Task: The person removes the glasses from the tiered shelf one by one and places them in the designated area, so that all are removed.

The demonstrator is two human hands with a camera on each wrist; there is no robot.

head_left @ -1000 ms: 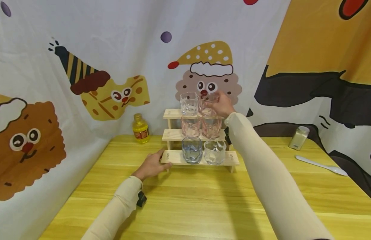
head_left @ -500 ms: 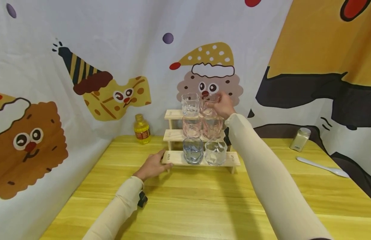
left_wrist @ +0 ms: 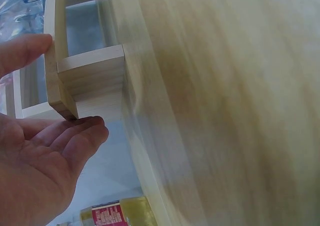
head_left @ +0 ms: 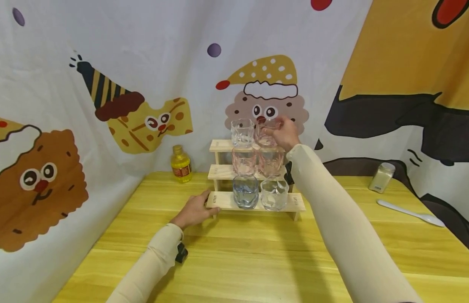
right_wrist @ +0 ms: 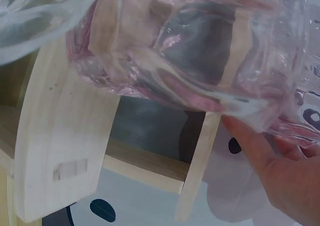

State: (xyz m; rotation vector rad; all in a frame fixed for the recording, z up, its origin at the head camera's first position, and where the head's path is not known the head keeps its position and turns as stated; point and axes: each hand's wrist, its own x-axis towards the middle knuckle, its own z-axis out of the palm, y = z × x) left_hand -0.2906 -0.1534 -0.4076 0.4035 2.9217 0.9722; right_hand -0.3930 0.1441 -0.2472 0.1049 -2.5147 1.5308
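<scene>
A three-tier wooden stand point(head_left: 295, 203) bears drinking glasses in pairs. My right hand point(head_left: 287, 134) holds a pale pink glass point(head_left: 263, 135) at the right of the top tier, beside a clear glass point(head_left: 242, 134). Whether the pink glass's base touches the wood is hard to tell. Two pink glasses occupy the middle tier, the nearer to my right wrist being the right-hand pink glass point(head_left: 271, 163). Below stand a blue glass point(head_left: 245, 193) and a clear faceted glass point(head_left: 274, 195). My left hand point(left_wrist: 47, 151) grips the lowest tier's left end, thumb on its front edge, fingers at the end.
Left of the stand is a yellow bottle point(head_left: 181, 165) with a red label. At the right are a lidded jar point(head_left: 382, 177) and a white spoon point(head_left: 410, 213). A cartoon-printed cloth point(head_left: 143, 33) hangs behind the wooden table point(head_left: 234, 261).
The view has shifted slightly, so everything appears a little lower and to the right. Both hands keep their places: the right at the top pink glass, the left at the stand's end.
</scene>
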